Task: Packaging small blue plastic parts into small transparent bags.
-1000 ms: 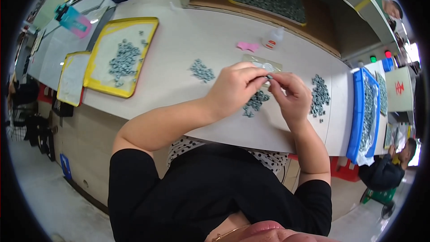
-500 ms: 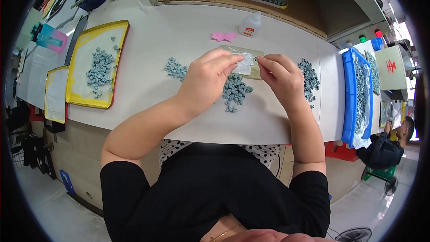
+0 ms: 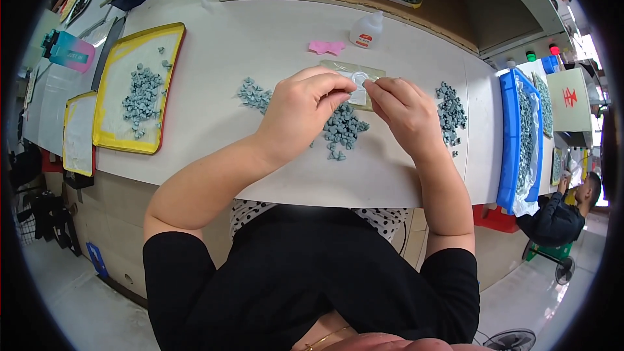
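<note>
Right hand [image 3: 408, 116] has moved nearer the left hand [image 3: 300, 107]. Fingers [image 3: 339, 82] on both almost close; nobody can tell if they hold anything. Blue-green bits [image 3: 344, 129] lie heaped on the table [image 3: 218, 71] between them.

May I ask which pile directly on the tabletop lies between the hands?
The middle grey-green pile; the left pile lies beyond the left hand, the right pile beyond the right hand.

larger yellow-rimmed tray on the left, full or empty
Partly filled: the tray holds a loose heap of grey-green pieces, with its pale bottom showing around them.
</note>
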A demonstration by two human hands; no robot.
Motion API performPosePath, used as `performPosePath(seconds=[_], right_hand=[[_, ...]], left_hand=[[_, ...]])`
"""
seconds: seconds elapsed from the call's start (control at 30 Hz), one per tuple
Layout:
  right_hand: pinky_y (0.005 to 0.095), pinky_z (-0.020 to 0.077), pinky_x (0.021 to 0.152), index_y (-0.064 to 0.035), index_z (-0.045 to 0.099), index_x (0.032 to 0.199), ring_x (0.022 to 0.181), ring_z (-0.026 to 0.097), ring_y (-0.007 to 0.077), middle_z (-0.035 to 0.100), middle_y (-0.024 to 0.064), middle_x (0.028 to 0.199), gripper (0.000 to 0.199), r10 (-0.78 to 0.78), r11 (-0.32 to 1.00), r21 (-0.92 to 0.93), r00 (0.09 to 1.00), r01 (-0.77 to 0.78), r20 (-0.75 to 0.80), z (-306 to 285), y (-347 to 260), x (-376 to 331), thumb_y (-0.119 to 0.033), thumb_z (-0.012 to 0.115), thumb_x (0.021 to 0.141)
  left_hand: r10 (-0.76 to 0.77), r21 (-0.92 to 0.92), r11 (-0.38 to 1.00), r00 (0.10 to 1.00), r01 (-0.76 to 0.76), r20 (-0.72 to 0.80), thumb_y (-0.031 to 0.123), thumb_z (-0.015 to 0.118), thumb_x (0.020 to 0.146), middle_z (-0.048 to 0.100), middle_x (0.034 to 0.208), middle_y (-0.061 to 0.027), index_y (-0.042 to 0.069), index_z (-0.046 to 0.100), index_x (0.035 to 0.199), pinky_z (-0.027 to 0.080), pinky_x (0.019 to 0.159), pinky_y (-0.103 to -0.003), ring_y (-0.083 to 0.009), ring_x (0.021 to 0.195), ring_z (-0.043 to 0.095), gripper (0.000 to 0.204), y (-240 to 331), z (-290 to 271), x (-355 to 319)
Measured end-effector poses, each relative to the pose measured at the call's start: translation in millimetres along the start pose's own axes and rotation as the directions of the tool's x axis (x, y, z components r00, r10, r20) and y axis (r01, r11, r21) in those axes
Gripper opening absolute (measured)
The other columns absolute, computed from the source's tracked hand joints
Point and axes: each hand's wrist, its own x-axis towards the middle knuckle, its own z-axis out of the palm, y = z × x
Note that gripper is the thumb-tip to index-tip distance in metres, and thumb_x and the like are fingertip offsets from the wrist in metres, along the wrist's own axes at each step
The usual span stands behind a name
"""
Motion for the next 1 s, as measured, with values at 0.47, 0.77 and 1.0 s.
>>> performPosePath(seconds=[0.47, 0.77, 1.0], right_hand=[[0.019, 0.0454, 0.062, 0.0034, 0.063, 0.094, 0.069, 0.055, 0.0052, 0.065, 0.0032, 0.085, 0.011, 0.673, 0.056, 0.788, 0.606, -0.613, 0.423, 2, -29, 1, -0.007, 0.063, 0.091], [0.0186, 0.0479, 0.067, 0.002, 0.063, 0.094, 0.073, 0.057, 0.0051, 0.063, 0.0018, 0.085, 0.007, 0.671, 0.404, 0.716, 0.716, -0.569, 0.191, 8, -30, -6, -0.002, 0.065, 0.088], [0.0195, 0.0494, 0.067, 0.0021, 0.063, 0.09, 0.073, 0.058, 0.0061, 0.062, 0.0023, 0.083, 0.006, 0.656, 0.487, 0.673, 0.742, -0.557, 0.139, 8, -32, -4, 0.002, 0.066, 0.084]], left_hand=[[-0.21, -0.127, 0.97, 0.978, 0.208, -0.01, 0.009, 0.067, 0.085, 0.066, 0.078, -0.0111, 0.0, 0.067, 0.091, 0.049, 0.06, -0.03, -0.0199, 0.065, 0.062, 0.011, 5, 7, -2], [-0.11, -0.089, 0.99, 0.992, 0.105, -0.053, 0.008, 0.066, 0.085, 0.066, 0.079, -0.0095, 0.0, 0.066, 0.091, 0.048, 0.058, -0.028, -0.0163, 0.063, 0.06, 0.01, 8, 11, -3], [-0.082, -0.02, 0.996, 0.997, 0.082, -0.012, 0.006, 0.066, 0.085, 0.064, 0.078, -0.0083, -0.001, 0.064, 0.09, 0.047, 0.058, -0.029, -0.017, 0.064, 0.059, 0.008, 12, 10, -1]])
